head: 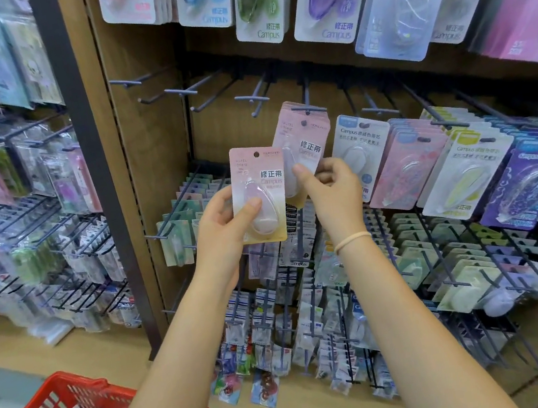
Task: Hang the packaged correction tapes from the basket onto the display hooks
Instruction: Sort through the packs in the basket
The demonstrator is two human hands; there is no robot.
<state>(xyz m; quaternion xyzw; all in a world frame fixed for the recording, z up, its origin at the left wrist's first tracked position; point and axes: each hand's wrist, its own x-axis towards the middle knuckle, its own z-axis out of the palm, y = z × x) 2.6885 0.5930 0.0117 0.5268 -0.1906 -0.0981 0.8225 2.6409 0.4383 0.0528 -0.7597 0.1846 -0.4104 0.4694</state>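
Nearest us, the red basket (63,398) holds more packets, so we judge work remains. Our left hand (225,223) grips a pink correction tape pack (257,193), not yet hung. Our right hand (331,188) pinches the matching packs (304,143) already on their hook (307,108).
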